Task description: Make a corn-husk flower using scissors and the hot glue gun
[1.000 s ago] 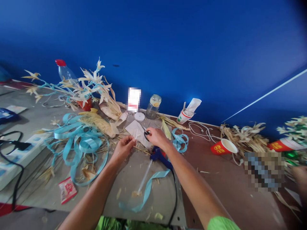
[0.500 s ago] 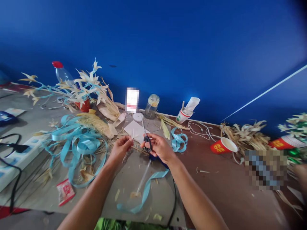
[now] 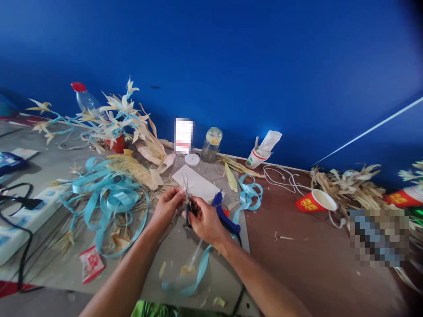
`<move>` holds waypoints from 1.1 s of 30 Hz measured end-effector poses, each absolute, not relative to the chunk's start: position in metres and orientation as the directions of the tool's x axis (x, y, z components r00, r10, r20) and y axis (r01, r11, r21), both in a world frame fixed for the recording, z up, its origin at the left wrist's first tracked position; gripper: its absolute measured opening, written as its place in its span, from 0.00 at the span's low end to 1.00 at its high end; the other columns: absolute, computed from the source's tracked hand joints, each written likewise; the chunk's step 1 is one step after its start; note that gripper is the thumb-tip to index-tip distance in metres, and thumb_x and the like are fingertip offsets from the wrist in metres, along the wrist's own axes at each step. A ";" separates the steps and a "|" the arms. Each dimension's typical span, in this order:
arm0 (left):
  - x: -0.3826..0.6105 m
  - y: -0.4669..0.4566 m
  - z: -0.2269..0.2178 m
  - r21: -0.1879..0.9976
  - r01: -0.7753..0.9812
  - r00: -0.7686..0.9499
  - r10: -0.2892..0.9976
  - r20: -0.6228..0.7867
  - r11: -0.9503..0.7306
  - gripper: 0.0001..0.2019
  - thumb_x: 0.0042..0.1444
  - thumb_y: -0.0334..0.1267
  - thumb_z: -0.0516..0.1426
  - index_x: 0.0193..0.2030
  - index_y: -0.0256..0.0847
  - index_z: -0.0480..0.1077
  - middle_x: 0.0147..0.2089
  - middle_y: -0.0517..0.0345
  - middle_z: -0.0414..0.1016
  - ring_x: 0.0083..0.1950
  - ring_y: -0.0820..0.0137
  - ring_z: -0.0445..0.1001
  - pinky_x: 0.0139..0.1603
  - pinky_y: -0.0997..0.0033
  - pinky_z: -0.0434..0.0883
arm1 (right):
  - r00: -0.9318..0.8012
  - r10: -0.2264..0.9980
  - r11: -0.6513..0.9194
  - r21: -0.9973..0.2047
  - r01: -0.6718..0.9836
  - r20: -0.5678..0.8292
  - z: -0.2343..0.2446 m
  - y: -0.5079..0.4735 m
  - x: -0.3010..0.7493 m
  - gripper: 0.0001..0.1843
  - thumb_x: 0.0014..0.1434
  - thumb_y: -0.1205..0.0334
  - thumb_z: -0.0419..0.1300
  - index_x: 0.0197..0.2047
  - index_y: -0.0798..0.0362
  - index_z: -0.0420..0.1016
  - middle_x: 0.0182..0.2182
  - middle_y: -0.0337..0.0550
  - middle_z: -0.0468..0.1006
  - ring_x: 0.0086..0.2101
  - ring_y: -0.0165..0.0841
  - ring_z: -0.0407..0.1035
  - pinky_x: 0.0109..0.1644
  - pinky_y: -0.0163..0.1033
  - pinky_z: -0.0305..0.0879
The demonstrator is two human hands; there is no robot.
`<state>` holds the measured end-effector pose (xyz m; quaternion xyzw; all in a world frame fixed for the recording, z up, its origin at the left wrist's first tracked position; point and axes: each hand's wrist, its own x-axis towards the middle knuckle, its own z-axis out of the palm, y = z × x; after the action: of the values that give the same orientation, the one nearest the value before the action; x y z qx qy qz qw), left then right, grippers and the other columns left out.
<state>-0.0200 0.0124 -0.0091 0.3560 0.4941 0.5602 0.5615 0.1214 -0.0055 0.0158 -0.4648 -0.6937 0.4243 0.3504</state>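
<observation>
My right hand (image 3: 205,219) is closed around the black handles of a pair of scissors (image 3: 188,207), whose slim blades point up and away. Close beside the blades, my left hand (image 3: 170,203) is closed in a pinch; a small pale piece shows at its fingertips, too small to name. A blue glue gun (image 3: 225,215) lies just right of my right hand. Behind both hands lies a sheet of white paper (image 3: 198,181). Light blue ribbon (image 3: 202,270) and a clear glue stick (image 3: 195,254) lie below my right hand.
Left are a heap of blue ribbon (image 3: 120,200), dried husk flowers (image 3: 122,105) and a white power strip (image 3: 42,211). A glass jar (image 3: 211,147) and a white cup (image 3: 257,158) stand along the wall. A red paper cup (image 3: 312,201) lies tipped at the right.
My right hand has lowered the scissors and brought their blades against my left fingertips. More of the glue gun now shows. The view has shifted slightly.
</observation>
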 end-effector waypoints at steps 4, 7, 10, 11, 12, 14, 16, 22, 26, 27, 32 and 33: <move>-0.019 0.011 -0.008 0.948 -0.290 -0.085 0.982 -0.166 0.135 0.13 0.47 0.45 0.60 0.27 0.37 0.67 0.21 0.64 0.64 0.21 0.80 0.59 0.23 0.79 0.58 | -0.335 0.935 0.243 -0.902 0.356 0.120 0.016 -0.006 0.119 0.16 0.54 0.59 0.57 0.47 0.52 0.68 0.29 0.39 0.75 0.28 0.30 0.67 0.31 0.32 0.64; -0.018 0.010 -0.008 0.941 -0.306 -0.061 0.983 -0.175 0.149 0.12 0.47 0.45 0.60 0.27 0.37 0.67 0.22 0.65 0.63 0.21 0.80 0.59 0.22 0.79 0.57 | -0.340 0.930 0.263 -0.896 0.358 0.137 0.013 -0.006 0.119 0.15 0.54 0.60 0.56 0.46 0.52 0.69 0.29 0.40 0.75 0.29 0.30 0.68 0.32 0.33 0.65; -0.018 0.010 -0.009 0.941 -0.304 -0.043 0.985 -0.169 0.148 0.12 0.49 0.45 0.59 0.27 0.37 0.66 0.22 0.66 0.62 0.21 0.81 0.58 0.22 0.79 0.56 | -0.340 0.929 0.275 -0.887 0.372 0.146 0.010 -0.007 0.120 0.15 0.55 0.63 0.55 0.47 0.52 0.68 0.29 0.40 0.75 0.30 0.31 0.69 0.34 0.34 0.66; -0.018 0.010 -0.009 0.943 -0.301 -0.042 0.986 -0.164 0.144 0.12 0.49 0.44 0.59 0.28 0.37 0.66 0.22 0.66 0.62 0.21 0.81 0.58 0.22 0.79 0.56 | -0.340 0.929 0.278 -0.884 0.375 0.148 0.010 -0.007 0.120 0.15 0.55 0.64 0.55 0.47 0.52 0.68 0.30 0.40 0.75 0.31 0.31 0.69 0.35 0.34 0.66; -0.018 0.010 -0.009 0.944 -0.299 -0.043 0.986 -0.158 0.138 0.12 0.49 0.44 0.59 0.28 0.36 0.67 0.22 0.66 0.61 0.21 0.81 0.58 0.22 0.80 0.56 | -0.340 0.928 0.282 -0.882 0.377 0.151 0.010 -0.007 0.120 0.16 0.55 0.64 0.55 0.47 0.52 0.68 0.31 0.41 0.76 0.32 0.32 0.69 0.36 0.34 0.66; -0.018 0.009 -0.009 0.944 -0.304 -0.052 0.988 -0.149 0.126 0.12 0.50 0.44 0.58 0.28 0.36 0.67 0.21 0.66 0.60 0.21 0.81 0.56 0.22 0.80 0.55 | -0.345 0.925 0.293 -0.876 0.383 0.158 0.009 -0.008 0.120 0.16 0.54 0.64 0.55 0.47 0.53 0.67 0.33 0.43 0.76 0.33 0.32 0.70 0.37 0.35 0.66; -0.017 0.010 -0.009 0.941 -0.316 -0.063 0.987 -0.148 0.121 0.12 0.50 0.44 0.59 0.28 0.36 0.66 0.21 0.66 0.60 0.20 0.81 0.55 0.21 0.80 0.54 | -0.350 0.922 0.307 -0.864 0.399 0.166 0.009 -0.009 0.119 0.16 0.54 0.64 0.55 0.47 0.53 0.67 0.36 0.44 0.76 0.35 0.33 0.70 0.39 0.36 0.67; -0.016 0.009 -0.006 0.938 -0.329 -0.093 0.984 -0.151 0.113 0.12 0.48 0.45 0.59 0.26 0.38 0.66 0.19 0.67 0.59 0.19 0.81 0.55 0.21 0.80 0.54 | -0.363 0.913 0.339 -0.837 0.429 0.184 0.004 -0.011 0.117 0.17 0.53 0.66 0.55 0.48 0.53 0.66 0.36 0.46 0.76 0.36 0.35 0.71 0.42 0.38 0.67; -0.016 0.009 -0.003 0.937 -0.334 -0.109 0.984 -0.143 0.100 0.11 0.49 0.44 0.59 0.27 0.38 0.67 0.20 0.66 0.60 0.20 0.81 0.54 0.21 0.80 0.54 | -0.355 0.912 0.358 -0.823 0.440 0.207 0.001 -0.013 0.116 0.18 0.53 0.65 0.55 0.49 0.53 0.66 0.36 0.46 0.77 0.36 0.35 0.71 0.43 0.39 0.67; -0.016 0.009 -0.003 0.940 -0.330 -0.114 0.984 -0.135 0.091 0.11 0.49 0.45 0.59 0.27 0.38 0.67 0.20 0.66 0.60 0.20 0.81 0.55 0.22 0.80 0.54 | -0.353 0.913 0.356 -0.823 0.442 0.205 0.001 -0.013 0.116 0.18 0.53 0.65 0.55 0.49 0.54 0.66 0.36 0.46 0.77 0.36 0.35 0.71 0.43 0.39 0.67; -0.017 0.008 -0.004 0.961 -0.262 -0.134 0.982 -0.130 0.092 0.11 0.47 0.45 0.60 0.28 0.38 0.69 0.21 0.65 0.62 0.21 0.80 0.58 0.24 0.79 0.57 | -0.349 0.922 0.319 -0.843 0.433 0.170 0.004 -0.013 0.118 0.18 0.55 0.64 0.53 0.50 0.53 0.66 0.37 0.46 0.77 0.36 0.35 0.72 0.42 0.38 0.67; -0.017 0.008 -0.004 0.963 -0.252 -0.128 0.983 -0.132 0.096 0.11 0.47 0.45 0.60 0.28 0.38 0.69 0.22 0.65 0.62 0.21 0.80 0.58 0.24 0.79 0.58 | -0.347 0.923 0.313 -0.850 0.424 0.167 0.004 -0.013 0.118 0.17 0.55 0.64 0.53 0.49 0.53 0.66 0.37 0.46 0.77 0.36 0.35 0.72 0.41 0.38 0.67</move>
<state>-0.0170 0.0080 -0.0042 0.3675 0.4970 0.5630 0.5486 0.1181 -0.0129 0.0043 -0.4580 -0.7350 0.3654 0.3414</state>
